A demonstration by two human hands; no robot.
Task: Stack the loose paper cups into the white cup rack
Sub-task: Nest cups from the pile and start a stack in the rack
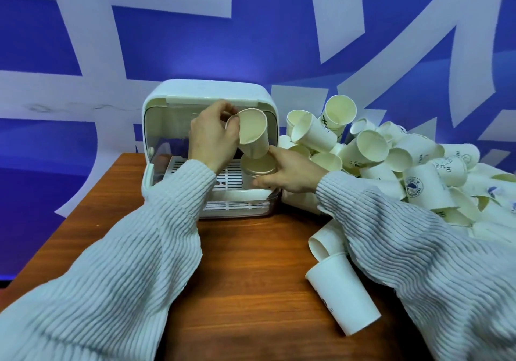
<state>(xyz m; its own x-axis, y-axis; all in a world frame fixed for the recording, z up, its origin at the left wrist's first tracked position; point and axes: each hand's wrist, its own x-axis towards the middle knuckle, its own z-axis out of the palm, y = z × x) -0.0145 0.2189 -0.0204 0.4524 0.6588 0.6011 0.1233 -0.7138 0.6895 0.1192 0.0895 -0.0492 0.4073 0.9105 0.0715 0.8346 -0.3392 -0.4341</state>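
A wooden table (245, 263) stood before a blue wall (173, 39) with broad white bands (329, 14) painted across it.

A wooden table (245, 263) with a reddish-brown grain carries everything. The white cup rack (167, 101) stands at its far edge, and just to the right of the rack a big heap of paper cups (391, 171) sprawls across the table's right side. Nearer the front, two loose cups (343, 291) lie on their sides, touching each other.

Tilted paper cup (252, 133) above rack (206, 101)
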